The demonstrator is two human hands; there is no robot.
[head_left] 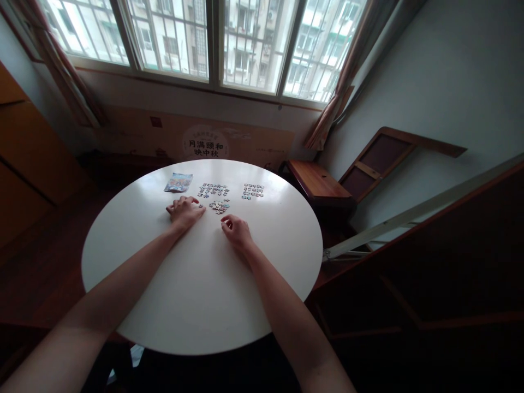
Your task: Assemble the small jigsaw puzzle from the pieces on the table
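A round white table (196, 284) carries jigsaw puzzle pieces. My left hand (184, 210) rests on the tabletop with its fingers curled under, just left of a small cluster of joined pieces (219, 206). My right hand (236, 229) lies on the table below that cluster, fingers bent in a loose pinch; what it holds, if anything, is too small to make out. Farther back lie two spreads of loose pieces, one in the middle (213, 190) and one to the right (252, 190). A small colourful picture card (178, 182) lies at the back left.
A wide barred window (213, 38) with curtains fills the far wall, with a printed cardboard sheet (204, 143) leaning below it. A wooden bench (317, 183) and leaning wooden frames (380, 158) stand right of the table. Wooden cabinets (24, 153) stand at left.
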